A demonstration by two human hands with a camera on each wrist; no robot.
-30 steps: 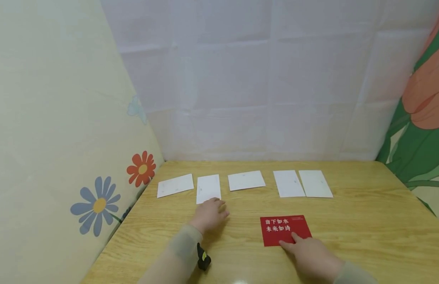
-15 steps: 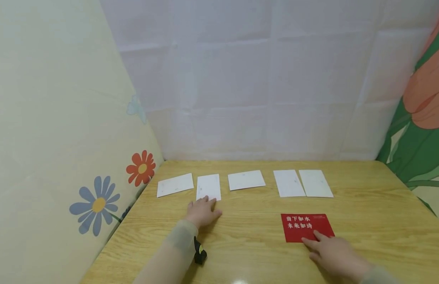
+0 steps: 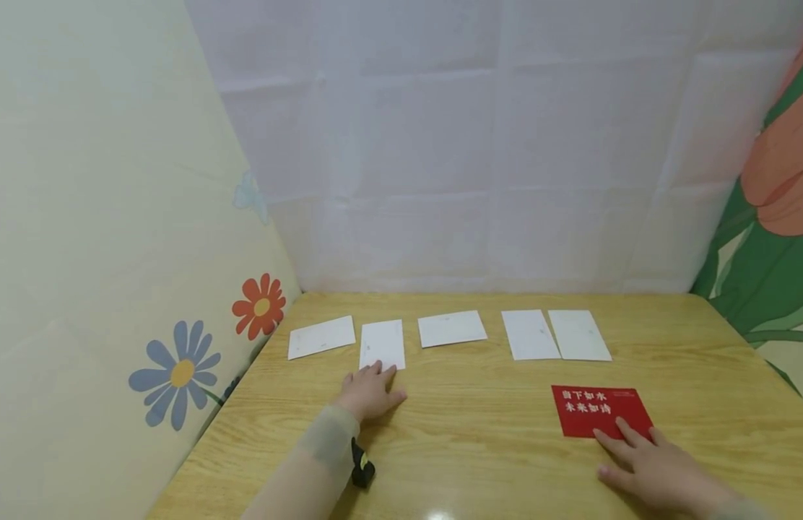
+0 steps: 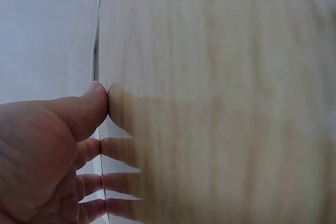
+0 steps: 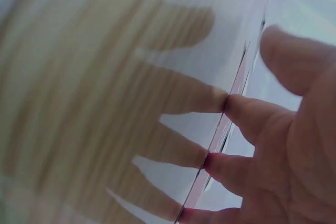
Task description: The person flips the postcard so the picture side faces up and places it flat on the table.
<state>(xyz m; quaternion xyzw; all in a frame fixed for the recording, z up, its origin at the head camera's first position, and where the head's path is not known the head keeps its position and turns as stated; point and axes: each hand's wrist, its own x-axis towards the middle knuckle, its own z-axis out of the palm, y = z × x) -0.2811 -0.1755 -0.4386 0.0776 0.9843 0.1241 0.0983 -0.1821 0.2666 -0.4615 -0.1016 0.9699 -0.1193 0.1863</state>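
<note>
A red card (image 3: 586, 419) with white characters lies flat at the right of the wooden table in the head view. My right hand (image 3: 661, 462) rests its spread fingertips on the card's near edge. At the left, my left hand (image 3: 369, 393) has its fingertips on the near edge of an upright-lying white card (image 3: 383, 341). In the left wrist view, the left hand's thumb (image 4: 92, 106) touches the glossy tabletop. Several fingertips of the right hand (image 5: 299, 129) touch down in the right wrist view, with the thumb apart from the surface.
More white cards lie along the back: a slanted card (image 3: 321, 337) at far left, a sideways card (image 3: 452, 328) in the middle, and two side by side, a left card (image 3: 530, 335) and a right card (image 3: 579, 335). A black strap piece (image 3: 362, 466) hangs by the left wrist.
The red card has slid to the right under my right hand's fingertips. My left hand shifted slightly left and settled at the white card's near edge.
</note>
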